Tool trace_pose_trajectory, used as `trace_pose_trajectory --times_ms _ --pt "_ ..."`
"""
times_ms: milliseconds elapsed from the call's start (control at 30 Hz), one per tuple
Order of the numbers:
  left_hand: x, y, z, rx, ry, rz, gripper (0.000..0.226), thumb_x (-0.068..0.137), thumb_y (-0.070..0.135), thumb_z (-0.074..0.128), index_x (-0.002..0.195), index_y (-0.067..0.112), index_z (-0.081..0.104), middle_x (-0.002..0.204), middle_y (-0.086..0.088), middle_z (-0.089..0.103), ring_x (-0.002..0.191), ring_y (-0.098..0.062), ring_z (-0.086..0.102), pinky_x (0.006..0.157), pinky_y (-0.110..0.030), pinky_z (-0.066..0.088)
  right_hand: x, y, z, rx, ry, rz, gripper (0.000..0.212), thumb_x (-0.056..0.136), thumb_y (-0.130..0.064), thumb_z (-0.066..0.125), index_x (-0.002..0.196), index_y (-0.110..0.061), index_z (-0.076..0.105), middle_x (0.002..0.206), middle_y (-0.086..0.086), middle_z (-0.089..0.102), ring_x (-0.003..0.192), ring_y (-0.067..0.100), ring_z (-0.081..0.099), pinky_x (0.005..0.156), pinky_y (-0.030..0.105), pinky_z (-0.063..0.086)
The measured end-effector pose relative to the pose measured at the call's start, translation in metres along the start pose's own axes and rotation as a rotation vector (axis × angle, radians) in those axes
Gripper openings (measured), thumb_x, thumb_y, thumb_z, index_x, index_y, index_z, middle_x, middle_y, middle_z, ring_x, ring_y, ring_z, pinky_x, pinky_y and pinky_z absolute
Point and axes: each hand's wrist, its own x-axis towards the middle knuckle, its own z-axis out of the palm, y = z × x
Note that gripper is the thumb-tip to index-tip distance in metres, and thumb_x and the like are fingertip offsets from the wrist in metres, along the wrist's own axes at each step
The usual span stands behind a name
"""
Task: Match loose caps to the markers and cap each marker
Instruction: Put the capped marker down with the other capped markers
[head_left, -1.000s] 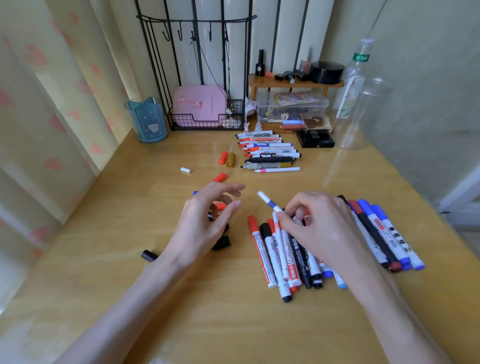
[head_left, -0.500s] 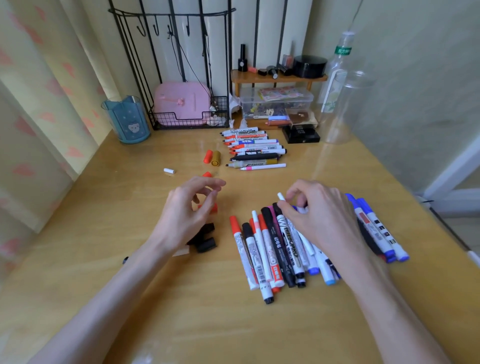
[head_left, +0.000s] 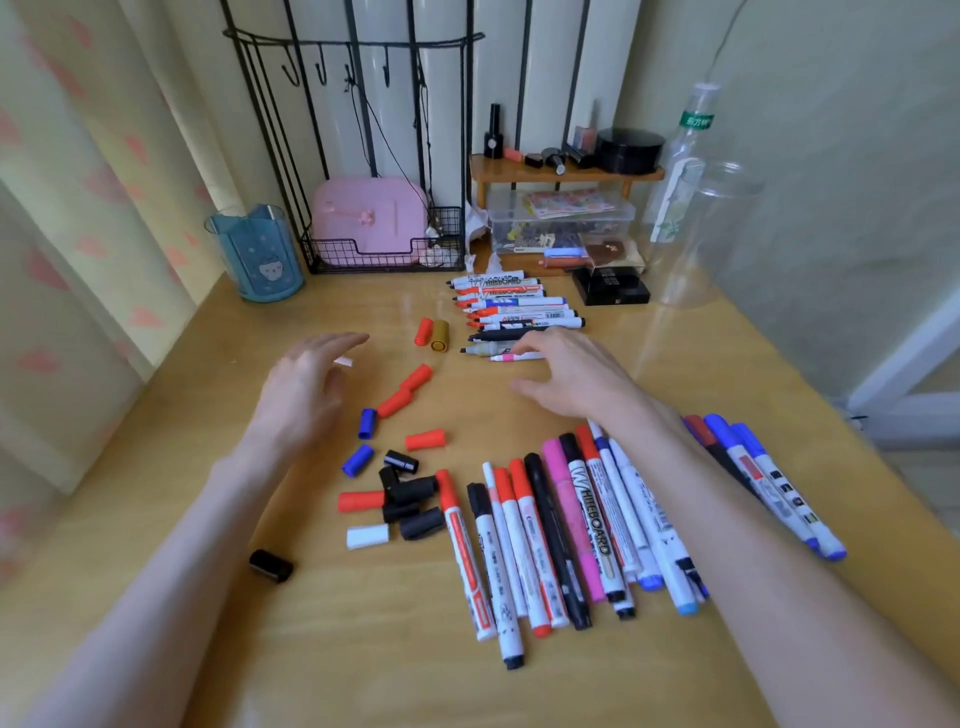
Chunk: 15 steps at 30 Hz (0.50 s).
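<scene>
Hovering above the surface (head_left: 332, 649), the left hand (head_left: 306, 387) and the right hand (head_left: 569, 374) are spreading relaxed fingers and gripping nothing. The left is hanging just beyond the loose caps (head_left: 410, 488). The right is reaching its fingertips over the far row of markers (head_left: 519, 307), while the near bunch of markers (head_left: 553, 525) is lying beside its forearm.

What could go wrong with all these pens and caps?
The right hand is right by the uncapped markers, so bare tips might smear ink on fingers. The red caps look much alike, so a wrong one could get picked. The lone black cap lies near the left forearm and might get knocked away.
</scene>
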Motion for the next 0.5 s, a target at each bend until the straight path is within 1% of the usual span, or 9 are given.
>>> trace_pose_trajectory --times_ms 67,100,167,233,333,433,500 --pt "0.007 -0.008 0.002 0.051 -0.031 0.008 0.066 0.083 -0.013 0.051 0.139 0.020 0.065 0.137 -0.006 0.067 0.131 -0.034 0.056 0.102 -0.048 0.047 0.010 0.005 0.004 -0.015 -0.027 0.024 0.051 0.098 -0.042 0.068 0.144 -0.024 0.056 0.148 0.003 0.055 0.137 0.025 0.050 0.105 0.039 0.042" --pt "0.009 -0.010 0.003 0.076 -0.045 0.007 0.066 0.083 -0.012 0.051 0.139 0.020 0.065 0.136 -0.006 0.067 0.130 -0.034 0.056 0.101 -0.050 0.048 0.013 0.007 0.006 -0.014 -0.033 0.034 0.052 0.098 -0.042 0.068 0.145 -0.024 0.055 0.149 0.003 0.054 0.137 0.025 0.050 0.104 0.039 0.042" --pt "0.012 -0.015 0.006 0.122 -0.055 0.012 0.058 0.087 -0.008 0.054 0.135 0.020 0.067 0.134 -0.004 0.069 0.129 -0.034 0.058 0.099 -0.051 0.047 0.017 0.010 0.008 -0.010 -0.031 0.042 0.053 0.098 -0.041 0.068 0.146 -0.024 0.055 0.149 0.002 0.053 0.136 0.025 0.051 0.104 0.040 0.042" --pt "0.013 -0.018 0.007 0.142 -0.033 0.029 0.047 0.090 -0.005 0.058 0.130 0.018 0.070 0.129 -0.005 0.072 0.123 -0.035 0.063 0.095 -0.049 0.049 0.019 0.010 0.009 -0.014 -0.015 0.040 0.050 0.098 -0.040 0.069 0.143 -0.024 0.057 0.146 0.002 0.055 0.134 0.025 0.053 0.106 0.041 0.041" --pt "0.011 -0.019 0.003 0.128 0.017 0.050 0.034 0.093 0.000 0.065 0.122 0.015 0.075 0.119 -0.006 0.074 0.108 -0.037 0.068 0.085 -0.045 0.053 0.021 0.010 0.013 -0.005 0.039 0.032 0.042 0.096 -0.036 0.071 0.136 -0.026 0.063 0.132 0.001 0.063 0.124 0.024 0.059 0.106 0.042 0.044" --pt "0.011 -0.022 0.000 0.072 0.016 0.033 0.026 0.093 0.005 0.071 0.116 0.015 0.077 0.106 -0.003 0.074 0.098 -0.032 0.070 0.078 -0.040 0.053 0.022 0.014 0.017 -0.049 0.097 0.034 0.035 0.095 -0.031 0.073 0.130 -0.027 0.067 0.125 0.002 0.065 0.120 0.024 0.059 0.101 0.040 0.045" --pt "0.012 -0.025 -0.001 0.065 -0.010 0.014 0.018 0.094 0.011 0.074 0.109 0.018 0.078 0.100 -0.001 0.072 0.092 -0.027 0.069 0.075 -0.035 0.049 0.021 0.018 0.018 -0.047 0.102 0.050 0.026 0.095 -0.028 0.074 0.120 -0.025 0.072 0.119 0.001 0.069 0.116 0.024 0.061 0.099 0.037 0.046"
